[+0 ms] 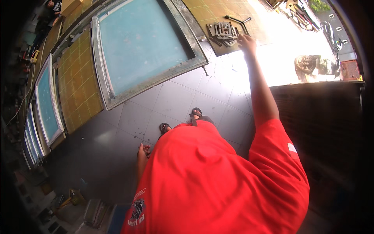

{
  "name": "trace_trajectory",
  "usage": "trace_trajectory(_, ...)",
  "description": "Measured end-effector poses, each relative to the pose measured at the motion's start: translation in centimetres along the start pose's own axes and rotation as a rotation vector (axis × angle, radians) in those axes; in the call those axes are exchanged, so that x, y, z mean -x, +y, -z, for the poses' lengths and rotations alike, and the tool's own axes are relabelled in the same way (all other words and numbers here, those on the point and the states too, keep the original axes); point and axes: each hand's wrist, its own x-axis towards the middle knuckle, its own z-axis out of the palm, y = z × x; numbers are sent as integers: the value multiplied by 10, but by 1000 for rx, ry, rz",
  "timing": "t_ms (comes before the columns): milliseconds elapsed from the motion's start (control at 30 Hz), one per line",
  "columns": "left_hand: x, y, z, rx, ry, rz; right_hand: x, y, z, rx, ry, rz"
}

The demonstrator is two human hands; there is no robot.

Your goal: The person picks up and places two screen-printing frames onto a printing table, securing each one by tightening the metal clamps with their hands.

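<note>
My right hand (247,41) is stretched far forward, its fingers flat and touching the right edge of a heap of grey metal clamps (223,30) on the yellow tiled worktop (80,78). It grips nothing that I can see. A bent metal bar (237,20) lies just behind the clamps. My left hand (143,150) hangs beside my red shirt with the fingers curled in, and it holds nothing. A large screen frame with pale blue mesh (144,41) lies on the worktop to the left of the clamps.
More blue-mesh frames (47,101) line the worktop at the left. My sandalled feet (196,113) stand on grey floor tiles. A dark ribbed wall (323,124) is at the right, with a sunlit yard and a motorbike wheel (306,63) beyond.
</note>
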Motion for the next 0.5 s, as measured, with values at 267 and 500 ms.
trace_trajectory(267, -16, 15, -36, -106, -25, -11, 150, 32, -32, -3, -665, -530)
trace_trajectory(500, -29, 46, -51, -178, -33, -82, 159, 37, -50, -389, -700, -716)
